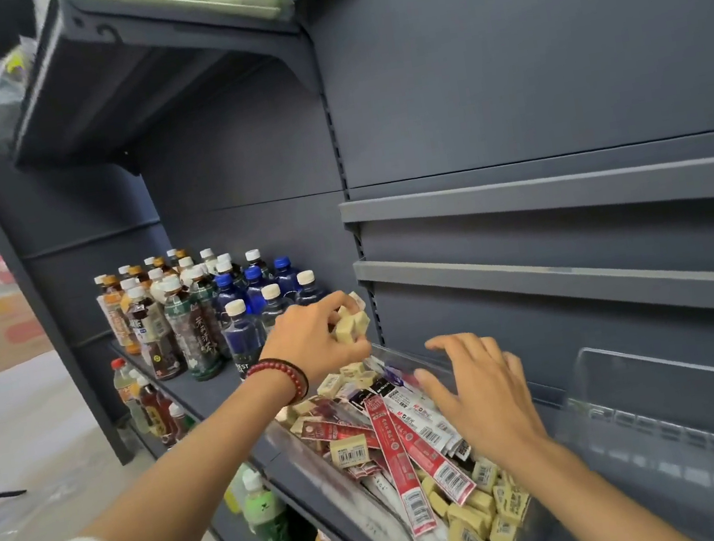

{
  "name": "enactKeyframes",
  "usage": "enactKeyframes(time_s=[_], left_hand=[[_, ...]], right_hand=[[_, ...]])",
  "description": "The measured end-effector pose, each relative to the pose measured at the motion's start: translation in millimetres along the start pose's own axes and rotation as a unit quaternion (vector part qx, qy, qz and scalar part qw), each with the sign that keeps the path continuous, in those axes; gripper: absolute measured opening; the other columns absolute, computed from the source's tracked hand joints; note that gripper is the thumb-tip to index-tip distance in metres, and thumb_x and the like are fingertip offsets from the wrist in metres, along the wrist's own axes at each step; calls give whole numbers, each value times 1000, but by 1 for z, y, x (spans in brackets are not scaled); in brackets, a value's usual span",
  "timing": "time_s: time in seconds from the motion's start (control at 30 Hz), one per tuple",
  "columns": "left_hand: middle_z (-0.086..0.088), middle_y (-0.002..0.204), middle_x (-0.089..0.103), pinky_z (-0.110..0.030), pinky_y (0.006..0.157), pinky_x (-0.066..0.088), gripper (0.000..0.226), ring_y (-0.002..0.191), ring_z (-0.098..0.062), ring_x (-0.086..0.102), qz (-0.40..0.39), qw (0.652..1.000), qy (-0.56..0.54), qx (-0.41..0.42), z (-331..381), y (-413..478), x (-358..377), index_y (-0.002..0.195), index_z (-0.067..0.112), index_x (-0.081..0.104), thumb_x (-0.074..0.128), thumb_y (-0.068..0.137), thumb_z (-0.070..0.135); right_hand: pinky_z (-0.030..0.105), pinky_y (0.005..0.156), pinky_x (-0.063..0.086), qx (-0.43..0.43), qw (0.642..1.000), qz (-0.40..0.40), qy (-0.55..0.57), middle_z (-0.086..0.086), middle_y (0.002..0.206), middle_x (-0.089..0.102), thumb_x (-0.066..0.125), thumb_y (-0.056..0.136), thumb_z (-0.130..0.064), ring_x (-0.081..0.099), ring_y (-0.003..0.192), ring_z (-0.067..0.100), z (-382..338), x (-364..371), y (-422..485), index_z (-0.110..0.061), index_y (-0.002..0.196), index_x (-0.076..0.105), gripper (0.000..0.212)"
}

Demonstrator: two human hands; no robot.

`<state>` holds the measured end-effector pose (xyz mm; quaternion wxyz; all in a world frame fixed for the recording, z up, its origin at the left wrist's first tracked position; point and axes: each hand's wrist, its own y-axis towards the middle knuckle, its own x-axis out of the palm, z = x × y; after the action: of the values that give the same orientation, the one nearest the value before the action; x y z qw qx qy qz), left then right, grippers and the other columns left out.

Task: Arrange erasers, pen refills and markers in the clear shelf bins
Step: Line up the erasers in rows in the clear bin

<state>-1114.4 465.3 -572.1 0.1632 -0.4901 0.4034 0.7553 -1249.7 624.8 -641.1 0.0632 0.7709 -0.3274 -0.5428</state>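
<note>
We held our left hand (310, 340) raised above the far end of the clear bin (410, 362), its fingers (328, 304) clamped on a small cluster of cream erasers (351, 324). A red bead bracelet (280, 376) and a dark band sat together on that wrist.

We held our right hand (480, 395) palm down over the middle of the bin, fingers spread apart and gripping nothing. Whether the palm touched the packets beneath could not be determined.

The bin sat on a dark grey shelf (215, 388) and contained a mixed load:
- Pen refill packs (415, 456), red and white, lay lengthwise along the centre, overlapping one another.
- Loose erasers (472, 526) were heaped at the near end, with more at the far end just below our left hand.
- One barcoded eraser (348, 450) lay on top of the refill packs at the left side.

A second clear bin (692, 419) stood just beside the first, to the right.

Drink bottles (194, 313) stood upright in rows on the same shelf, left of the bins. More bottles (268, 529) stood on the shelf below.
</note>
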Motion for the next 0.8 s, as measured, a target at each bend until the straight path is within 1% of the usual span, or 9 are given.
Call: enactKeyframes(time_s=[0.1,0.2,0.33,0.4,0.47,0.53,0.63,0.73,0.8], left_hand=[[14,70,68,-24,58,51,37,51,-1,54,26,997,-28,63,36,-11,-26,96,40,53,53,62,54],[19,76,67,-25,61,51,41,45,1,47,55,990,-77,106,73,-24,-43,96,42,51,49,58,58],[22,78,67,-27,67,50,44,52,-2,52,46,981,-128,141,133,-42,-51,98,43,50,48,56,59],[24,78,66,-25,67,48,42,56,-3,55,30,973,-174,150,170,-51,-47,95,46,50,49,55,58],[27,76,64,-24,68,47,37,55,-1,53,19,963,-211,168,207,-59,-41,91,50,49,50,54,59],[27,75,64,-25,69,48,36,54,-2,52,6,951,-234,202,250,-69,-35,90,50,47,50,55,58],[23,70,64,-26,64,48,39,52,-7,49,-23,929,-265,259,315,-84,-27,96,45,50,52,58,55],[21,63,60,-24,58,43,40,52,-4,48,-52,906,-271,320,374,-98,-17,98,44,50,57,61,54],[20,64,60,-24,57,42,40,51,-4,47,-69,898,-262,347,404,-106,-8,98,43,49,58,61,55]], right_hand=[[34,105,26,38,996,48,70,-16,128,55,31,100,-51,44,122,8,-9,-27,-4,-33,131,46,39],[37,101,37,64,984,70,149,-12,121,61,34,101,-45,52,115,12,-6,-68,-9,-31,128,49,34],[26,85,45,102,961,52,251,-12,110,65,35,103,-39,63,99,13,12,-146,-28,-28,130,49,32],[28,89,48,122,959,50,250,-16,103,66,35,103,-37,65,93,11,23,-186,-45,-28,130,48,32],[32,89,50,146,955,57,251,-17,101,67,36,103,-34,66,94,11,38,-218,-64,-28,131,47,31],[30,83,51,185,949,46,250,-13,107,68,38,103,-32,66,97,11,60,-244,-89,-27,131,48,30],[29,83,52,245,936,14,253,-9,111,69,41,102,-38,69,93,7,93,-277,-129,-25,125,57,31],[36,93,51,288,897,17,336,-3,109,73,43,101,-45,68,101,15,133,-302,-172,-23,116,66,36],[35,89,53,305,874,50,374,-2,108,73,46,100,-44,68,99,15,157,-313,-198,-21,116,66,34]])
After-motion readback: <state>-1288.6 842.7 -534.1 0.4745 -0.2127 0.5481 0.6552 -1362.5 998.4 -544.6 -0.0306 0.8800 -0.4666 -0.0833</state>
